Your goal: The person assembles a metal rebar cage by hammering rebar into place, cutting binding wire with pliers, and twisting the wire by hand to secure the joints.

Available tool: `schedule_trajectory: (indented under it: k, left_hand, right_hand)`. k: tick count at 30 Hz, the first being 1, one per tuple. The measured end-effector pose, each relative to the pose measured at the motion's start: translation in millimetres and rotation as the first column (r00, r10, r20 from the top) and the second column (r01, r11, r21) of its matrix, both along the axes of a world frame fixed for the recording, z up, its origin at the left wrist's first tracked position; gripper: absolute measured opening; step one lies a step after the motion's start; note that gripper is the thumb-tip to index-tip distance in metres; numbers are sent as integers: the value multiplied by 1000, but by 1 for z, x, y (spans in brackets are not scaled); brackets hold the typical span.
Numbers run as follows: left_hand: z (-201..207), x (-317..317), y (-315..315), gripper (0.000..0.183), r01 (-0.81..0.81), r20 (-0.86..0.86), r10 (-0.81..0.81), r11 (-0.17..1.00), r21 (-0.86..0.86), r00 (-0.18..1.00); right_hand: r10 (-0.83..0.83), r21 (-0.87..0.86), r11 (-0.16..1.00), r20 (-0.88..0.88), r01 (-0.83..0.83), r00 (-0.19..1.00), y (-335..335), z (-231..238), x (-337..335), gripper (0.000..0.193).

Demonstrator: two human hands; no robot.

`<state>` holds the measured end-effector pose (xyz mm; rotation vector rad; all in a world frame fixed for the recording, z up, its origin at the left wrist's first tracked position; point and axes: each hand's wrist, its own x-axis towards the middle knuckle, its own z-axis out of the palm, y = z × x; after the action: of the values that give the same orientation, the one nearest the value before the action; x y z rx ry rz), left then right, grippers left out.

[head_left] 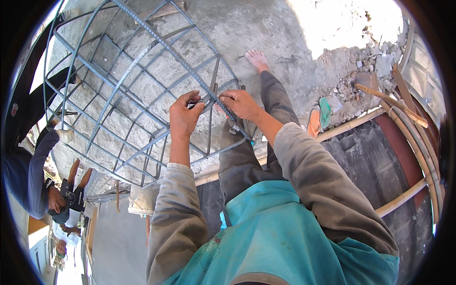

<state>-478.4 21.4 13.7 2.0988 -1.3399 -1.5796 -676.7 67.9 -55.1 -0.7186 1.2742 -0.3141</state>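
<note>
A cage of ribbed steel rebar [135, 102] with thinner square stirrups slants across the upper left, just in front of me. My left hand [184, 114] is at its near right corner, thumb and fingers closed in a pinch beside a long bar. On the other side of that same bar, my right hand [241, 105] pinches thumb against forefinger. Whatever thin thing lies between my fingertips is too small to make out. A dark stirrup leg [209, 126] runs down between my hands.
At the left, a co-worker's dark sleeve [35, 171] reaches to a pale-gloved hand [65, 136] by the cage. More people [71, 199] are lower left. Green and orange sandals [325, 112], rubble [349, 83], wood [392, 104] and bamboo poles [403, 195] lie right. A pale bucket [141, 199] stands below the cage.
</note>
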Motion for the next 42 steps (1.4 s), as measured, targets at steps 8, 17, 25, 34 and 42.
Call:
schedule_trajectory:
  k: [8,17,25,34,42]
  left_hand:
    - [-4,-20,5,11,50,105,-19,955,-291,994]
    - [3,-28,0,8,109,173,-59,948,-300,983]
    - [5,-36,0,6,257,288,-136,861,-439,948]
    - [6,-44,22,18,282,258,-148,733,-620,955]
    - [-9,-47,30,26,237,255,-84,711,-662,963]
  right_hand:
    - [-2,-253,967,-123,-29,992,4,-2,5,22]
    - [67,-334,927,-299,-170,952,-9,-4,-2,22]
    - [-75,-305,952,-344,-36,936,-3,16,9,24]
    - [-425,163,884,-112,439,898,-4,62,16,20]
    - [-425,-67,905,-136,420,895,7,82,34,21]
